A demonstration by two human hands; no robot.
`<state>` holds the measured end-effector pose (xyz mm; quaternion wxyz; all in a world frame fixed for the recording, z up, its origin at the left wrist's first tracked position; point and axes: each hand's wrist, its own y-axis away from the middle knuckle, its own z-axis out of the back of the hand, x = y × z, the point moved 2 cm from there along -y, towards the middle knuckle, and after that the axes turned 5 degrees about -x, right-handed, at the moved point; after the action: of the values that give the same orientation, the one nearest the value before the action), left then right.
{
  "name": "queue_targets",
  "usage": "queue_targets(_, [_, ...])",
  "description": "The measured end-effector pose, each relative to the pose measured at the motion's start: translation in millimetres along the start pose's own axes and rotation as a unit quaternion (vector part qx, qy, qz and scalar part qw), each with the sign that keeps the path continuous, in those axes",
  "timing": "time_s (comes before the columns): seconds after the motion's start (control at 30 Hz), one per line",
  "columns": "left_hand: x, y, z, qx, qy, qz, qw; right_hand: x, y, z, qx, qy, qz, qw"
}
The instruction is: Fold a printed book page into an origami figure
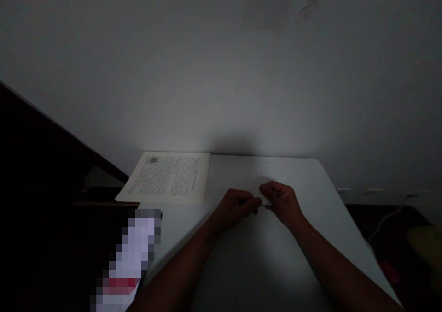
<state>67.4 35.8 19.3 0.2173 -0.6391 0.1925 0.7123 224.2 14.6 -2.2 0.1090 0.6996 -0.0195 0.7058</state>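
Both hands meet above the middle of a white table (235,173). Between them is a small white piece (265,200), thin and pale; its kind is too dark and too covered by fingers to make out. My left hand (238,206) is closed, thumb and fingers pinching the left end of the piece. From the other side my right hand (281,201) grips it, fingers curled around its upper and right part. A printed sheet (169,178) lies flat to the left of my left hand, apart from it.
A pale wall (221,72) rises behind the table's far edge. At the left edge lies a bright pixelated object (133,252). Dark space drops off on both sides. A white cable (383,220) hangs at the right, near a yellowish item (426,243).
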Motion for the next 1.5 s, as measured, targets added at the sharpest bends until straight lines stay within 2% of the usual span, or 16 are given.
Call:
queue_targets(0.13, [6, -1, 0.3, 0.033, -0.006, 0.014, 0.999, 0, 1, 2, -0.003, -0.001, 0.027, 1.0])
queue_targets(0.23, [7, 1, -0.7, 0.05, 0.015, -0.003, 0.999, 0, 2, 1, 0.011, 0.002, 0.033, 0.999])
queue_targets(0.37, [7, 2, -1.6, 0.043, 0.037, -0.017, 0.998, 0, 2, -3, 0.027, -0.01, 0.028, 0.999])
queue_targets(0.63, [6, 0, 0.4, 0.042, -0.015, 0.022, 0.999, 1, 3, -3, 0.025, 0.017, 0.038, 0.999])
queue_targets(0.83, [3, 2, -3.4, 0.033, 0.021, 0.021, 0.999, 2, 2, -4, 0.024, 0.025, 0.022, 0.999])
queue_targets(1.07, [12, -3, 2.4, 0.035, -0.039, 0.034, 0.998, 0, 2, -2, 0.016, 0.066, 0.042, 0.997])
queue_targets(1.3, [10, 0, 1.0, 0.041, 0.014, 0.011, 0.999, 2, 0, -5, 0.058, 0.044, 0.032, 0.997])
queue_targets(1.5, [13, -3, 0.1, 0.037, 0.015, 0.034, 0.999, -1, 0, -5, 0.046, 0.034, 0.041, 0.998])
